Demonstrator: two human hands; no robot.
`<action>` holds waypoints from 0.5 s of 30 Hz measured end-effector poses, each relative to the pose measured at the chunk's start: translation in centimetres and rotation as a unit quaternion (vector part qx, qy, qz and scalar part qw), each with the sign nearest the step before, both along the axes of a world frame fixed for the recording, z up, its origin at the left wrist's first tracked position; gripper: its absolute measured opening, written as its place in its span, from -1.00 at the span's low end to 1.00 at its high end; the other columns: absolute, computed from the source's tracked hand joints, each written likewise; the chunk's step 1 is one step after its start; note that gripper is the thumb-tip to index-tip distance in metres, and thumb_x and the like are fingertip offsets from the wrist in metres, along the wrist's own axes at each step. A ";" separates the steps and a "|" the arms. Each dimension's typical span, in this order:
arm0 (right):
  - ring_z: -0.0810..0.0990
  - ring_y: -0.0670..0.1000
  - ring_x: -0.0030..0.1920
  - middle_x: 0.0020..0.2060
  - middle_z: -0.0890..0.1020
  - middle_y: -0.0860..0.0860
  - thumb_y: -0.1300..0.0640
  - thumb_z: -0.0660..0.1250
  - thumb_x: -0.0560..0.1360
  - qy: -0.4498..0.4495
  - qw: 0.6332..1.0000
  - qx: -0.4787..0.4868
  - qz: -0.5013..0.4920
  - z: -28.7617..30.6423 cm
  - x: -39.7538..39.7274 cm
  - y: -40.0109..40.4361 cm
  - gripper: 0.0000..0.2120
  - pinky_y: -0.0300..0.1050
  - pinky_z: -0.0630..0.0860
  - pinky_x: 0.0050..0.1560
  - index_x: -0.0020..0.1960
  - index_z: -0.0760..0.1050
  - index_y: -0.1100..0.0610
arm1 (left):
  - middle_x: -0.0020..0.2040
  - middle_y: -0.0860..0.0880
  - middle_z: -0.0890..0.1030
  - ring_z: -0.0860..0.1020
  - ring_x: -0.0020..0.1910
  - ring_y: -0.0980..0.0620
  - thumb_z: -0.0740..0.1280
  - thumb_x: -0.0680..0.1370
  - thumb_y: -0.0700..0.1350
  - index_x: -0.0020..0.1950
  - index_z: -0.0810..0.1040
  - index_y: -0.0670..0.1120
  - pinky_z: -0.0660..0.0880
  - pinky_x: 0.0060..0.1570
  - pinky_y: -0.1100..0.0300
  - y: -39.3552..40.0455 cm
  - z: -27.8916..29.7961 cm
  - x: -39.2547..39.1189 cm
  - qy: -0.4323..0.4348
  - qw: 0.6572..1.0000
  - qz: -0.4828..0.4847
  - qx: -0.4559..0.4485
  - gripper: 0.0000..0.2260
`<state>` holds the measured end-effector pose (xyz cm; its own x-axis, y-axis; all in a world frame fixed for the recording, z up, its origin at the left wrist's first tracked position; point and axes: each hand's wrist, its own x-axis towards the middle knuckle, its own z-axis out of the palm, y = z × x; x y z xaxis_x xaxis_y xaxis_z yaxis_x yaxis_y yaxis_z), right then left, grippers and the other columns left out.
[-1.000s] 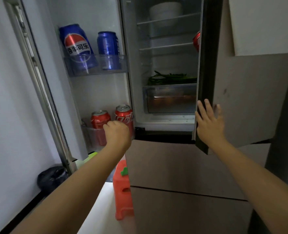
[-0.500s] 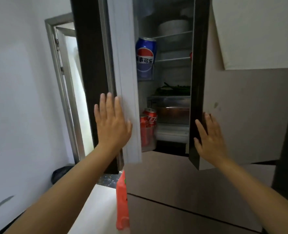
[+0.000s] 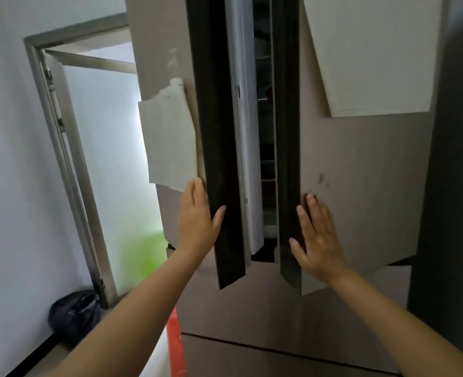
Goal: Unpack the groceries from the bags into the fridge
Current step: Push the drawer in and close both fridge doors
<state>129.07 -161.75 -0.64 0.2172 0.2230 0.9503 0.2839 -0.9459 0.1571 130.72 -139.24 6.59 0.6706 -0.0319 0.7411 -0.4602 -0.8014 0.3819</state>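
The fridge has two tan upper doors, nearly closed, with a narrow gap (image 3: 264, 148) between them that shows a sliver of shelves. My left hand (image 3: 197, 221) lies flat, fingers apart, on the left door (image 3: 168, 36) near its dark edge. My right hand (image 3: 317, 240) presses flat on the right door (image 3: 361, 186) beside its dark edge. Neither hand holds anything. The cans and food inside are hidden behind the doors.
A tan lower drawer front (image 3: 252, 308) sits below the doors. An orange stool (image 3: 174, 346) stands at the fridge's lower left. A black bag (image 3: 75, 314) lies on the floor by a frosted glass door (image 3: 110, 159). White sheets (image 3: 170, 142) are stuck on both doors.
Both fridge doors have swung inward until only a narrow gap is left. My left hand left the door shelf's cans and now pushes the left door's outside; my right hand stays on the right door.
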 end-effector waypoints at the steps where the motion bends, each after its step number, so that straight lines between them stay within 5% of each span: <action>1: -0.27 -0.06 0.53 0.51 -0.28 -0.08 -0.04 0.01 0.57 -0.005 1.000 -0.006 -0.004 -0.1 0.1 -0.1 -0.35 -0.15 -0.23 0.52 0.52 -0.27 0.04 | 0.54 -0.13 0.12 0.12 0.52 -0.07 0.24 0.58 -0.01 0.55 0.03 -0.17 0.11 0.48 0.14 -0.5 -0.1 0.6 0.004 1.000 -0.011 0.016 -0.37; 4: -0.25 -0.05 0.53 0.52 -0.27 -0.06 -0.02 0.05 0.55 -0.018 1.000 -0.012 -0.009 -0.1 0.5 -0.3 -0.32 -0.13 -0.21 0.53 0.52 -0.26 0.06 | 0.54 -0.19 0.12 0.11 0.53 -0.12 0.21 0.60 -0.07 0.53 0.10 -0.18 0.02 0.43 0.22 -1.3 0.2 2.1 0.000 0.996 -0.072 0.056 -0.45; 8: -0.25 -0.03 0.53 0.52 -0.27 -0.04 -0.08 -0.10 0.59 -0.020 0.999 -0.018 -0.028 -0.2 1.4 -0.1 -0.40 -0.14 -0.23 0.54 0.52 -0.26 0.09 | 0.34 -0.37 0.42 0.45 0.30 -0.35 0.29 0.47 -0.23 0.34 0.46 -0.26 0.44 0.25 -0.18 -1.9 0.9 5.3 -0.065 0.977 -0.066 0.193 -0.57; 12: -0.26 -0.02 0.53 0.52 -0.27 -0.01 -0.07 -0.14 0.59 -0.033 0.997 -0.019 -0.062 -0.3 3.1 0.4 -0.39 -0.13 -0.25 0.54 0.51 -0.28 0.16 | 0.57 -0.13 -0.11 -0.08 0.57 -0.07 0.08 0.61 -0.24 0.56 0.00 -0.03 -0.04 0.53 0.00 -2.9 2.0 7.2 0.014 0.941 -0.040 0.335 -0.46; 15: -0.26 -0.01 0.53 0.52 -0.28 0.02 -0.05 -0.16 0.59 -0.038 0.994 -0.027 -0.100 -0.5 5.0 0.7 -0.39 -0.11 -0.27 0.54 0.51 -0.29 0.19 | 0.57 -0.08 -0.23 -0.19 0.56 -0.02 0.06 0.61 -0.24 0.56 -0.14 0.01 -0.14 0.51 -0.01 -3.1 2.0 8.3 0.005 0.927 -0.003 0.375 -0.41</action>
